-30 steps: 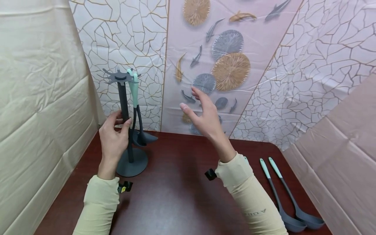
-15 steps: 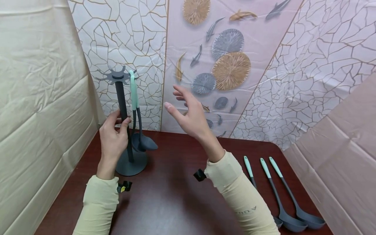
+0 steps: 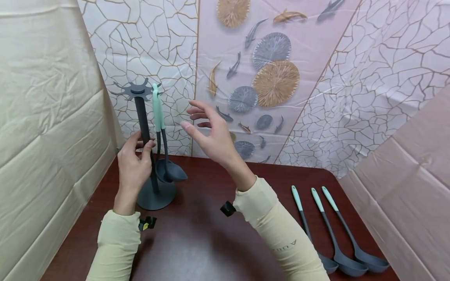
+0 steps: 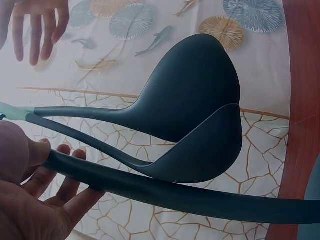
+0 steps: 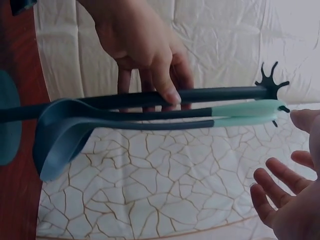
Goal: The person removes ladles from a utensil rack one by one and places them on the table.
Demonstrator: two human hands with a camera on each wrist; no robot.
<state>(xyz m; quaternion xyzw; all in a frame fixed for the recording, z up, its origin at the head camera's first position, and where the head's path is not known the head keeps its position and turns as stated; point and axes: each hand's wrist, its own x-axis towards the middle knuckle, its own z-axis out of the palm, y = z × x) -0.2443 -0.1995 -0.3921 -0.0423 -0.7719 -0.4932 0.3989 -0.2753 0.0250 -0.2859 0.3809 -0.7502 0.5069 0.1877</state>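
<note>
A dark grey utensil stand (image 3: pixel 141 115) with a hooked, star-shaped top (image 3: pixel 138 89) rises from a round base (image 3: pixel 157 199) at the table's left. My left hand (image 3: pixel 134 166) grips its post, thumb and fingers curled round it. Two ladles with mint-green handles (image 3: pixel 156 113) hang from hooks on the stand's right side. In the left wrist view their dark bowls (image 4: pixel 195 90) overlap beside the post. My right hand (image 3: pixel 215 138) is raised in the air to the right of the ladles, fingers loosely bent and holding nothing. In the right wrist view its fingertips (image 5: pixel 270 185) are apart from the handles.
Three more ladles (image 3: pixel 328 230) lie on the dark red table (image 3: pixel 197 249) at the right, handles pointing away and bowls near the front edge. Patterned cloth (image 3: pixel 228 70) hangs behind, with pale cloth (image 3: pixel 52 136) along the left side.
My right hand has moved left toward the stand, uncovering the third ladle on the table. The stand's top has turned slightly, shifting the hanging ladles. My left hand keeps its grip on the post.
</note>
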